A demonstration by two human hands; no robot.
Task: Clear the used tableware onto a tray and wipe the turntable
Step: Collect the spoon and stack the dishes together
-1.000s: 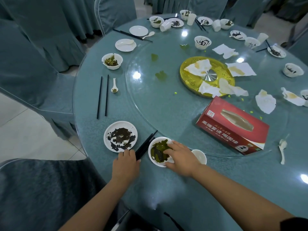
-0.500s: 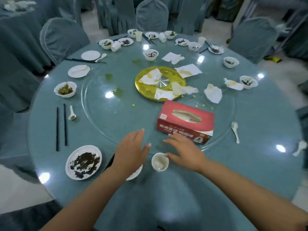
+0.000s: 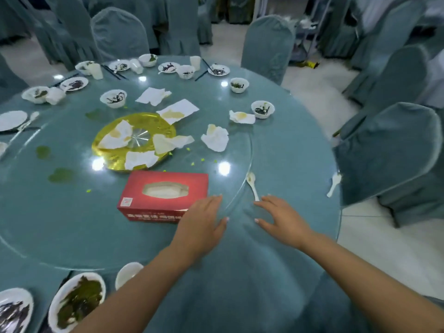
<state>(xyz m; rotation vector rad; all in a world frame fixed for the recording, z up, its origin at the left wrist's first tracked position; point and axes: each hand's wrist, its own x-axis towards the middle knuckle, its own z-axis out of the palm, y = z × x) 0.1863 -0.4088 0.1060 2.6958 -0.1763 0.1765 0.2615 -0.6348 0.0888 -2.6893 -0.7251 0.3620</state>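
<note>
Both hands flat, empty: left hand on glass turntable, right hand near spoon; spinning could knock it.

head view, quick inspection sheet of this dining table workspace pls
surface: round table in teal cloth, glass turntable smeared with green spots
job's things: dirty bowls and plates round the rim, spoon at the turntable edge; no tray seen
clutter: stained napkins, gold disc, red tissue box
grippers: left hand open, flat beside the tissue box; right hand open, near the spoon
cables: nothing seen
surroundings: covered chairs, pale tiled floor
</note>
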